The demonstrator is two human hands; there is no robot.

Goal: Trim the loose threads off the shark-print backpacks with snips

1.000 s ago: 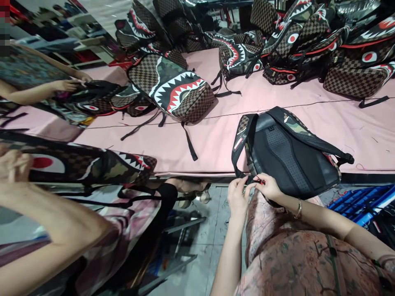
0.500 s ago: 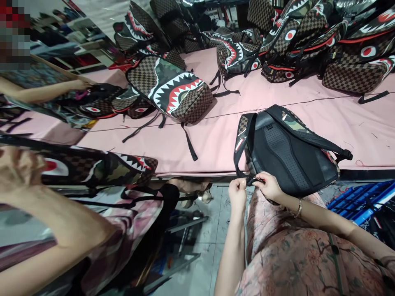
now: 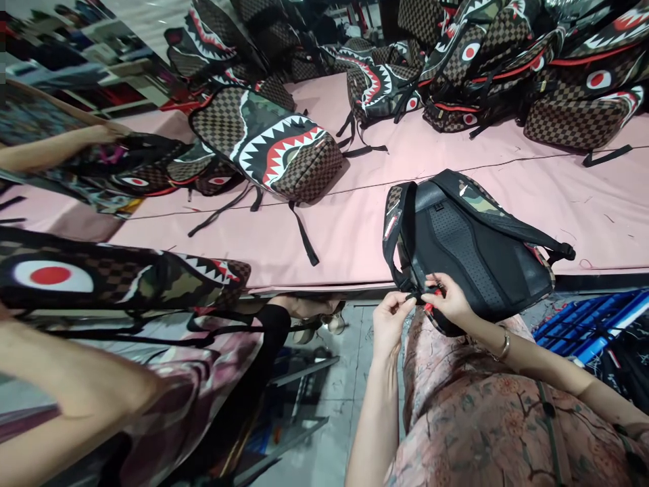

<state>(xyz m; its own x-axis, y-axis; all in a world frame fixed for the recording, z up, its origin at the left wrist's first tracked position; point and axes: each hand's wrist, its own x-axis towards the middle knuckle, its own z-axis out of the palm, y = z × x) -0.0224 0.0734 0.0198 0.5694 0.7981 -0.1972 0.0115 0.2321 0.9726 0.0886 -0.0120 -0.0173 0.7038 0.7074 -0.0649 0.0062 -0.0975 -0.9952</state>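
A black backpack [image 3: 466, 243] lies back side up at the table's near edge, its padded straps showing checkered and camouflage patches. At its lower left corner, my left hand [image 3: 390, 321] pinches the end of a black strap [image 3: 410, 295]. Close beside it, my right hand [image 3: 449, 301] has its fingers bent around a small red and black piece [image 3: 437, 295] at the same strap; what exactly this piece is cannot be made out. The fingertips of both hands nearly meet.
The pink-covered table [image 3: 355, 230] bears a shark-mouth backpack [image 3: 284, 149] and several more bags behind. At the left, a co-worker's arm [image 3: 76, 379] is near another bag [image 3: 167, 277]; a second person's arm [image 3: 55, 145] reaches in. Blue crate [image 3: 583, 328] at lower right.
My right hand has turned and its fingers have lifted and spread somewhat, with more red showing beside them. The view has shifted slightly, and the co-worker's hand at the left has left the frame.
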